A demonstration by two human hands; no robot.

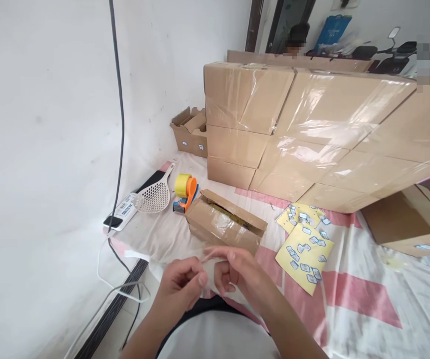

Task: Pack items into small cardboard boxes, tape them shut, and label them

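My left hand [185, 283] is in front of my body, its thumb and fingers closed in a pinch; anything between them is too small to make out. Facing it, my right hand [235, 271] has its index finger stretched toward the left fingertips, slightly blurred, with the other fingers loosely curled and apart. Just beyond both hands lies a small cardboard box [209, 222] with a narrow gap along its top and shiny tape on it. To the right are yellow sheets [300, 262] bearing several small blue-edged labels.
Behind the box stands a wall of taped cartons [237, 144]. At left are a yellow tape roll [181, 185], an orange-handled tape dispenser [190, 192], a white perforated scoop [157, 197] and a power strip [125, 212]. An open carton [405, 224] sits at right. People are beyond the cartons.
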